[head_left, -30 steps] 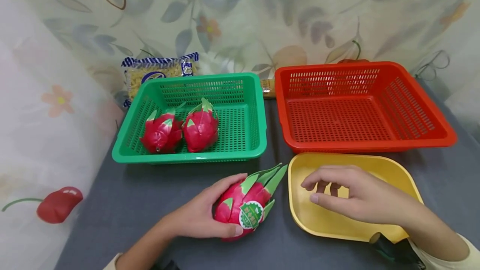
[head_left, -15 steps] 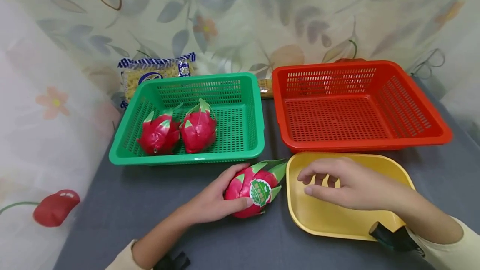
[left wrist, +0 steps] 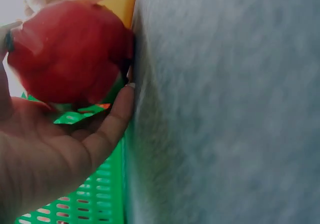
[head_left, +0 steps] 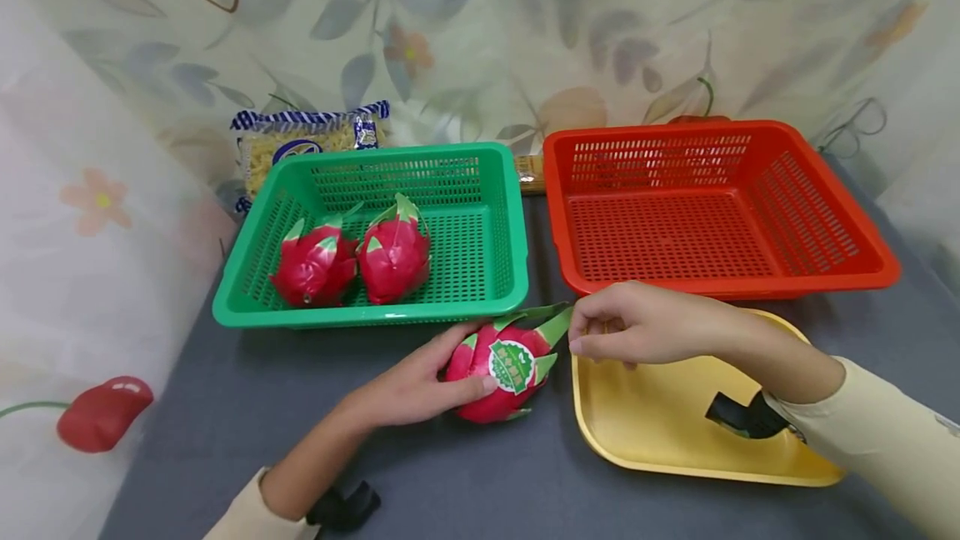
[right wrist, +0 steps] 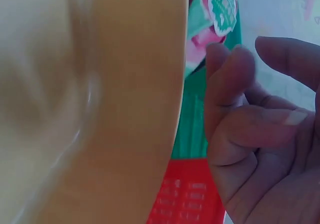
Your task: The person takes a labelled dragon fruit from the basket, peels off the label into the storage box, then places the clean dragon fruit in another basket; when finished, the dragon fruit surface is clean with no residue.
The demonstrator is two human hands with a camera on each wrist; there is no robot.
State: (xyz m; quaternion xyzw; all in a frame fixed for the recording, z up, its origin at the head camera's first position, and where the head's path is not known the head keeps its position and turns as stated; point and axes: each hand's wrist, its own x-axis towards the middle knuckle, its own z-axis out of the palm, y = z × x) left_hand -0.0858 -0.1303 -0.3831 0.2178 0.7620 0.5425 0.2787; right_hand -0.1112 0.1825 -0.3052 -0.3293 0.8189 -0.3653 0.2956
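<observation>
A pink dragon fruit (head_left: 483,352) with green leaf tips and a round green-and-white label sits in the grip of my left hand (head_left: 412,386), just in front of the green basket. Thumb and fingers curl round its near end; in the left wrist view its red underside (left wrist: 70,51) rests against the fingers, close over the grey cloth. My right hand (head_left: 645,323) hovers over the left rim of the yellow tray, right at the leaf tips. Its fingers are loosely bent, and in the right wrist view thumb and fingertips stand apart with nothing between them.
Two more dragon fruits, one left (head_left: 313,265) and one right (head_left: 394,257), lie in the green basket (head_left: 371,317). A red basket (head_left: 720,286) stands behind the yellow tray (head_left: 720,423). Behind the green basket is a bag of pasta (head_left: 258,152) against the patterned curtain.
My left hand has carried the dragon fruit away from me, up to the green basket's front. The right hand has moved left and forward to the leaf tips.
</observation>
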